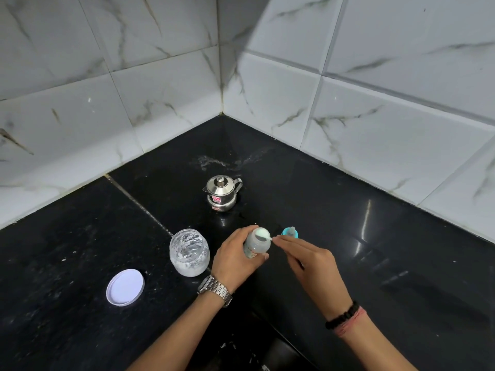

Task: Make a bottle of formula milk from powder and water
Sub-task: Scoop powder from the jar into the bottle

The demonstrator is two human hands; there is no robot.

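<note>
- Your left hand (235, 254) is wrapped around the baby bottle (256, 243), tipping its open mouth a bit toward your right side; I'd guess that's so the scoop has a clear way in.
- Your right hand (308, 259) is pinched shut on the handle of a small white scoop (263, 238), with the scoop's bowl sitting right over the bottle mouth. Looks like the powder-dosing step.
- Can't tell if powder is leaving the scoop right now, too small.
- The bottle is lifted or propped near the middle of the black worktop (375, 250); whether its base touches is hidden by your hand.
- The powder jar (189, 253) stands open just left of your left hand, with white powder low inside. It's close, likely so refills are a short reach.
- Its white lid (125, 287) lies flat, further left and nearer to you, out of the way.
- The blue teat cap (290, 232) is parked just behind your right fingertips, ready for closing later.
- The steel kettle (222, 192) sits lidded, further back toward the corner, well apart from the bottle; probably the water source.
- The bottle looks cloudy or pale inside; I can't say if water is in yet.
- Risk: a tilted bottle plus a narrow mouth means powder could spill on the worktop.
</note>
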